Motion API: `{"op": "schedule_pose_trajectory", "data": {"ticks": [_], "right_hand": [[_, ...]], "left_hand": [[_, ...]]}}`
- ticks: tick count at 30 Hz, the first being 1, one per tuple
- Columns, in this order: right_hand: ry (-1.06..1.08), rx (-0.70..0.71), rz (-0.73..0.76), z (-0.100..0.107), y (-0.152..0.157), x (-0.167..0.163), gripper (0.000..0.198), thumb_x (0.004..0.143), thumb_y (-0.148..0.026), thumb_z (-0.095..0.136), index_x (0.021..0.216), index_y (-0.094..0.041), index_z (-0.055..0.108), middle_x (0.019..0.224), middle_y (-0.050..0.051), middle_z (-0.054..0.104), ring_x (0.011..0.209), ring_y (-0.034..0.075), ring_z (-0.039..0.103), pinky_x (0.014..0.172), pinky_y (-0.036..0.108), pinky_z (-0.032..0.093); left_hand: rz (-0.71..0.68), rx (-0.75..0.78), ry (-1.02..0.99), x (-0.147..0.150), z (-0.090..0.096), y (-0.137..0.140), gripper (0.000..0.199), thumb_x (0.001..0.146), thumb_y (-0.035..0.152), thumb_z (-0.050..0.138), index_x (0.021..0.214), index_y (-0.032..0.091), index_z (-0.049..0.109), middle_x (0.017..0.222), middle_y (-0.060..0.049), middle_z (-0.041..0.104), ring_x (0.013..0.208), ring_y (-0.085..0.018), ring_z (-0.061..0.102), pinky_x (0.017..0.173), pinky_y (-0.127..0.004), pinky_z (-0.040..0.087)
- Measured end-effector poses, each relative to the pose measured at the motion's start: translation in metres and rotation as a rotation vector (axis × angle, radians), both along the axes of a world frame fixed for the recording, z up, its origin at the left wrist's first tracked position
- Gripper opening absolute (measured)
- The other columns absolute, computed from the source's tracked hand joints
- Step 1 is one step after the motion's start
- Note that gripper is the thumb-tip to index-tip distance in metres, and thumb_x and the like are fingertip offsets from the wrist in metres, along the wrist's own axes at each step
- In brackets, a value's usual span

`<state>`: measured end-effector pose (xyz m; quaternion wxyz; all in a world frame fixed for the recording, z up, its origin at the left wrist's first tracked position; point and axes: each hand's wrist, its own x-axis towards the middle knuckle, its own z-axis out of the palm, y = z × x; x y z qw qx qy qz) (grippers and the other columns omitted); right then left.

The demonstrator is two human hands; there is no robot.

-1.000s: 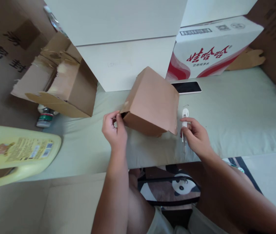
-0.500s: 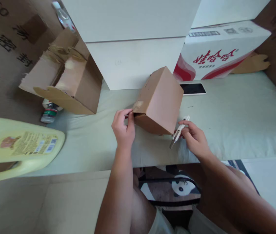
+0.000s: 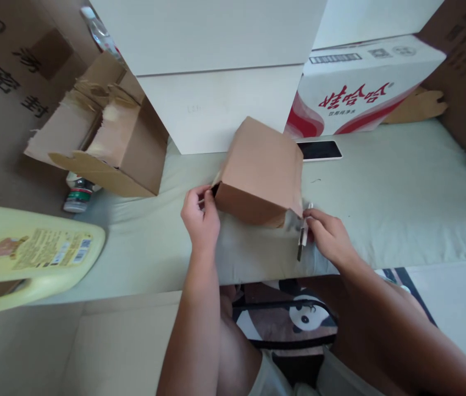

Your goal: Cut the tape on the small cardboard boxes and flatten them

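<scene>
A brown cardboard box (image 3: 260, 165) rests tilted on the pale green cloth, in front of a white box. My left hand (image 3: 202, 217) pinches its near left corner, where a dark gap shows at the edge. Held in my right hand (image 3: 327, 234) is a white utility knife (image 3: 303, 234), its dark blade end pointing down toward me. The fingers of that hand are close to the box's near right corner, where a flap sticks out; whether they touch it I cannot tell.
A torn-open cardboard box (image 3: 138, 148) stands at the left by a bottle (image 3: 78, 192). A yellow jug (image 3: 51, 247) lies at the near left. Behind are a phone (image 3: 321, 150), a white box (image 3: 216, 110) and a red-and-white carton (image 3: 352, 99).
The cardboard box has turned, and a flap now shows at its near right corner. The utility knife has swung to point more steeply toward me. The view has shifted slightly.
</scene>
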<state>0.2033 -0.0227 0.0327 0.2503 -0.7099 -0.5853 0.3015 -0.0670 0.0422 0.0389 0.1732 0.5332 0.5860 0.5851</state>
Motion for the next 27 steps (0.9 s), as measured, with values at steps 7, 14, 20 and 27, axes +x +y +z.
{"op": "schedule_pose_trajectory", "data": {"ticks": [7, 14, 20, 27], "right_hand": [[-0.182, -0.031, 0.054, 0.006, -0.001, -0.003, 0.039, 0.088, -0.045, 0.045, 0.099, -0.023, 0.076, 0.065, 0.004, 0.068, 0.063, 0.023, 0.061, 0.063, 0.034, 0.040], [-0.171, 0.030, 0.131, 0.001, 0.001, -0.001, 0.032, 0.087, -0.045, 0.048, 0.066, -0.023, 0.057, 0.055, 0.002, 0.057, 0.053, 0.017, 0.051, 0.055, 0.031, 0.033], [-0.022, 0.165, 0.185, -0.009, 0.000, 0.000, 0.023, 0.088, -0.037, 0.052, 0.087, -0.020, 0.067, 0.071, 0.004, 0.064, 0.058, 0.017, 0.056, 0.059, 0.032, 0.046], [0.135, 0.427, 0.208, -0.016, -0.002, 0.001, 0.049, 0.090, -0.039, 0.057, 0.136, -0.021, 0.059, 0.128, 0.015, 0.070, 0.118, 0.032, 0.066, 0.099, 0.050, 0.055]], "left_hand": [[0.004, -0.082, -0.065, 0.001, -0.005, 0.003, 0.011, 0.092, 0.025, 0.058, 0.093, 0.018, 0.066, 0.085, -0.004, 0.072, 0.079, -0.015, 0.067, 0.072, -0.027, 0.052], [-0.041, -0.087, -0.051, 0.004, -0.005, 0.002, 0.011, 0.091, 0.025, 0.057, 0.091, 0.018, 0.066, 0.082, -0.003, 0.071, 0.074, -0.014, 0.067, 0.068, -0.026, 0.051], [-0.055, -0.108, -0.122, 0.003, -0.010, 0.006, 0.010, 0.090, 0.028, 0.061, 0.089, 0.019, 0.065, 0.079, -0.002, 0.069, 0.072, -0.014, 0.064, 0.067, -0.026, 0.050], [-0.130, -0.163, -0.236, 0.005, -0.016, 0.008, 0.013, 0.088, 0.033, 0.064, 0.086, 0.020, 0.062, 0.076, -0.001, 0.065, 0.070, -0.014, 0.060, 0.065, -0.027, 0.048]]}}
